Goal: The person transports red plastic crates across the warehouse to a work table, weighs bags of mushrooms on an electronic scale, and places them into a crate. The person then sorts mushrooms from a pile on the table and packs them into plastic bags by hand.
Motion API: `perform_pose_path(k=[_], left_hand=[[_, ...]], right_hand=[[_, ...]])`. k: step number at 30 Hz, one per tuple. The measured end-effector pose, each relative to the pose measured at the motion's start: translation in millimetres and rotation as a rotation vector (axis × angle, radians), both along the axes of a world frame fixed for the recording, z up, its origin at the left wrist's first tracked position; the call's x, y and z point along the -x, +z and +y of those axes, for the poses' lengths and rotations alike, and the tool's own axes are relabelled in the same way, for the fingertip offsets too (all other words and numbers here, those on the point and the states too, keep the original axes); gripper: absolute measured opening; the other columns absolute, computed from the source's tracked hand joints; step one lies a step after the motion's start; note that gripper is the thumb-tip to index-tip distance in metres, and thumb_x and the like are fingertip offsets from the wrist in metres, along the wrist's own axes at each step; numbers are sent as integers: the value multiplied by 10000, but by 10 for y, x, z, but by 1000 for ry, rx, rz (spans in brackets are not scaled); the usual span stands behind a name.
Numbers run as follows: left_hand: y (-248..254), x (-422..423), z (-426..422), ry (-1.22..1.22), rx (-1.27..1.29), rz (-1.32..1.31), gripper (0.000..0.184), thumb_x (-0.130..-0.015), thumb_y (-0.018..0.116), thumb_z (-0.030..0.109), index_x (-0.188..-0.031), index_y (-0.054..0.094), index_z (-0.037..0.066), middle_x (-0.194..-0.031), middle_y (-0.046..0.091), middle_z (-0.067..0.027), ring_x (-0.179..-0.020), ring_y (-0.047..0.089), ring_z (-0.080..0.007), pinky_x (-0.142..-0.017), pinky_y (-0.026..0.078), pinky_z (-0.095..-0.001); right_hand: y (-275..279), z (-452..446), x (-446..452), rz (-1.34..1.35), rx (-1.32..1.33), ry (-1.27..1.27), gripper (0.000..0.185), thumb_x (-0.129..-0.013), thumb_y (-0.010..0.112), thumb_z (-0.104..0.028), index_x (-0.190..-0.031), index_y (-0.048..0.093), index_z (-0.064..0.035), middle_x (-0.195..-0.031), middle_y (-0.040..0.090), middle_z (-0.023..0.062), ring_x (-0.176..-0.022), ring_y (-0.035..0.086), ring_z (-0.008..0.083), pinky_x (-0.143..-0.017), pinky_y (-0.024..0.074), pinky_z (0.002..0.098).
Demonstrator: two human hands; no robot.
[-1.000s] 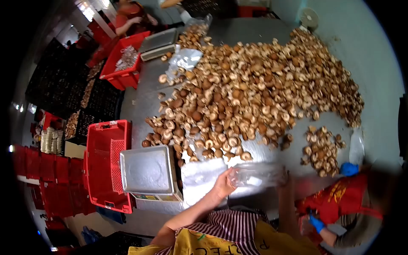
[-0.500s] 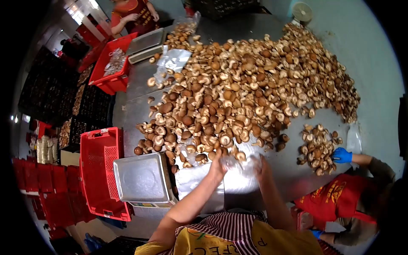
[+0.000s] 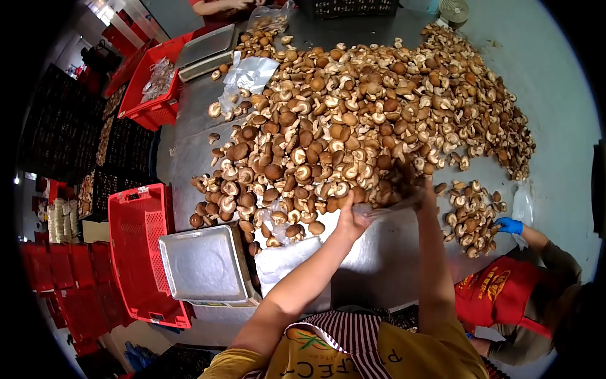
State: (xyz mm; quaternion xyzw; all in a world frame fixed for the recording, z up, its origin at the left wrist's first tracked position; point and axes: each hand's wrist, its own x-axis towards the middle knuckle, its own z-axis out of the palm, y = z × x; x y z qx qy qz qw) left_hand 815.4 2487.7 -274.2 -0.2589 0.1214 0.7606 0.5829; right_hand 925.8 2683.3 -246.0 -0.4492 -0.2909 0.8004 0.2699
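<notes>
My left hand (image 3: 352, 221) is closed on one edge of a clear plastic bag (image 3: 386, 210), at the near side of a large heap of brown mushrooms (image 3: 341, 136). The bag stretches across to my right hand (image 3: 418, 188), which reaches in at the heap's edge. Shadow and blur hide the fingers of that hand, so its grip on the bag or on mushrooms is unclear. Several loose mushrooms lie near a flat white plastic bag (image 3: 287, 259), left of my left forearm.
A metal-topped scale (image 3: 205, 268) and a red crate (image 3: 139, 252) are at left. Another scale (image 3: 208, 47) and red crate (image 3: 148, 95) stand farther back. At right, a co-worker's blue-gloved hand (image 3: 509, 225) touches a smaller mushroom pile (image 3: 470, 218). Another person (image 3: 221, 7) is across the table.
Both my hands have moved forward and to the right with the clear bag, from the bare table to the heap's edge. The view has shifted slightly.
</notes>
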Motion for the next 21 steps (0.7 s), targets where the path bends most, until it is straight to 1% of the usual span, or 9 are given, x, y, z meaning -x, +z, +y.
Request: perform_pose_path(k=[1,3,7,9,11,13,14,16,21], left_hand=[[123,10,-78,85,77,45,719,-875,613,511,-1344,424,0,-1314,531,-188,-1179,542,-349,-1026,447,-450],[56,128,-330,152,309,96,688,-860,621,534,-1284,472,12,-1238,582,-164,-1067,604,-318,-955,503,-420],[182,481,-715,228,430,146,601,-864,625,539,-1178,523,36,-1021,618,-105,-851,626,-221,-737,557,-342],[262,481,-579,193,524,281,582,-871,634,510,-1185,518,34,-1018,605,-106,-821,617,-219,-714,554,-331],[277,471,-527,52,463,421,579,-856,674,466,-1194,505,26,-1081,586,-122,-829,616,-214,-703,558,-326],[316,542,-558,48,467,399,585,-846,684,470,-1182,502,27,-1055,585,-118,-824,610,-215,-696,558,-330],[261,647,-585,94,557,335,593,-828,697,490,-1157,507,35,-1015,576,-110,-810,601,-213,-672,555,-325],[292,705,-636,59,513,316,658,-809,682,566,-1139,502,27,-985,562,-100,-747,573,-183,-614,528,-286],[124,907,-602,-127,545,358,741,-832,595,638,-1251,465,40,-1202,533,-146,-800,565,-191,-660,513,-327]], right_hand=[[2,-97,176,0,3,5,543,-946,512,-497,-1234,557,-40,-1135,615,134,-889,631,267,-673,531,344],[-49,-252,436,-494,-279,247,687,-917,552,-519,-1338,475,18,-1354,489,208,-1176,523,323,-905,485,394],[-492,-445,605,-458,-505,498,680,-904,577,-503,-1347,476,2,-1315,512,219,-1186,503,302,-953,444,420],[2,-410,613,-384,-115,531,685,-885,593,-512,-1339,491,-8,-1308,522,202,-1165,515,305,-959,439,427],[22,-297,681,-161,-2,347,703,-857,623,-522,-1321,511,-6,-1306,528,192,-1165,511,306,-988,410,426],[83,-247,720,-250,-134,415,655,-897,586,-512,-1326,507,-23,-1263,577,134,-994,605,235,-820,510,346],[291,-443,862,-766,-444,513,645,-906,575,-499,-1326,508,-14,-1251,588,131,-1024,604,219,-904,471,346],[-167,-323,833,-476,-485,615,623,-898,588,-485,-1261,547,20,-1210,610,120,-1054,598,228,-959,429,354],[314,-263,1006,-292,-179,605,706,-843,648,-504,-1286,525,30,-1252,581,200,-1155,554,305,-981,408,388]])
